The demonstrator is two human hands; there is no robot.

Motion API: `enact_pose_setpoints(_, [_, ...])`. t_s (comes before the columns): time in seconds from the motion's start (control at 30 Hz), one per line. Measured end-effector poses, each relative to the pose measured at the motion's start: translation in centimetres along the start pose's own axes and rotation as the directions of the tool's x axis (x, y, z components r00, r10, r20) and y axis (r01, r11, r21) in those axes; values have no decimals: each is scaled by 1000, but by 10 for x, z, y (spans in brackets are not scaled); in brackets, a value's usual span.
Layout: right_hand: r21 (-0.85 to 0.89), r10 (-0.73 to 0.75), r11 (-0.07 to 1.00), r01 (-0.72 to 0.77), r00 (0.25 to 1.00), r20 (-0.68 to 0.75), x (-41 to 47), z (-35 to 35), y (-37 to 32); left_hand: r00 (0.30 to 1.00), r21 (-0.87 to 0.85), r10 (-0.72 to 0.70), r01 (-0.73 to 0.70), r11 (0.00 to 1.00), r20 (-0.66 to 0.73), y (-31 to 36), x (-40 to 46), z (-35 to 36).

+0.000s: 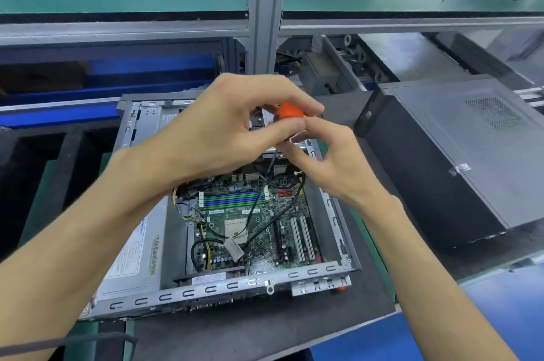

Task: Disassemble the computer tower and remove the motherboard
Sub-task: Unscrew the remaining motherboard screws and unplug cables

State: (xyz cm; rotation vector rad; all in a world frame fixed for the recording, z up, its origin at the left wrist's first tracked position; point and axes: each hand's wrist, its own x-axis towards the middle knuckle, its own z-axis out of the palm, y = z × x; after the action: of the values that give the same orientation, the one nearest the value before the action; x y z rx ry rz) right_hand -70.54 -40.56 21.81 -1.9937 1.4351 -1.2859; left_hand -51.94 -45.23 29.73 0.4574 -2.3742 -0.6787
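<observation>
An open computer case [332, 210] lies flat on the bench with its green motherboard [265, 222] exposed, crossed by black and yellow cables. My left hand [223, 125] grips the orange handle of a screwdriver [290, 112] above the case's far end. Its metal shaft points down toward the board's far edge. My right hand [332, 160] pinches the screwdriver just below the handle with fingertips. The tip of the tool is hidden among the cables.
A second, closed grey computer tower [459, 160] lies to the right. A silver power supply [138, 243] fills the case's left side. A grey upright frame post [265, 22] stands behind, with a blue conveyor [147, 66] at left.
</observation>
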Motion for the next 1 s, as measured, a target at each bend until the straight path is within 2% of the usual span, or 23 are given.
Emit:
enact_pose_setpoints(0.13, [33,42,999,-41,999,-31,3,5,-6,999,176,8,1,984,-53,-6,6,7])
enact_pose_setpoints(0.23, [-5,37,999,-37,996,-77,5,7,-9,992,308,-44,77,948,-114,-9,9,11])
enact_pose_setpoints(0.3, [-10,2,1000,-3,999,-52,5,3,-8,995,332,-53,77,940,-81,-8,7,9])
enact_pose_setpoints(0.4, [-61,-54,997,52,998,-29,5,-2,-4,999,106,9,-13,994,34,-4,1,7])
enact_pose_setpoints(0.47, [-90,-96,992,91,994,-46,4,-2,-3,999,5,12,-12,1000,47,-4,-4,6])
enact_pose_setpoints(0.57, [-45,-78,996,77,997,-15,4,1,-3,1000,-53,-27,27,998,-6,-5,-7,3])
enact_pose_setpoints(0.67, [-18,-41,999,41,999,31,4,7,1,996,-35,-42,40,999,-75,-8,-5,5])
enact_pose_setpoints(0.77, [-11,-52,999,51,994,-99,-1,7,4,974,-131,-152,130,983,-171,-19,-8,12])
enact_pose_setpoints(0.83, [106,-13,993,42,967,-253,-4,3,1,939,-156,-283,255,954,-196,-38,-15,20])
enact_pose_setpoints(0.87, [177,12,983,51,942,-336,-3,0,-1,932,-100,-337,326,940,-132,-49,-21,26])
enact_pose_setpoints(0.93, [295,72,951,87,871,-487,-1,-7,-3,896,51,-424,421,906,133,-66,-33,47])
enact_pose_setpoints(1.0, [378,162,921,93,792,-589,3,-14,-5,820,212,-439,385,898,367,-76,-45,73])
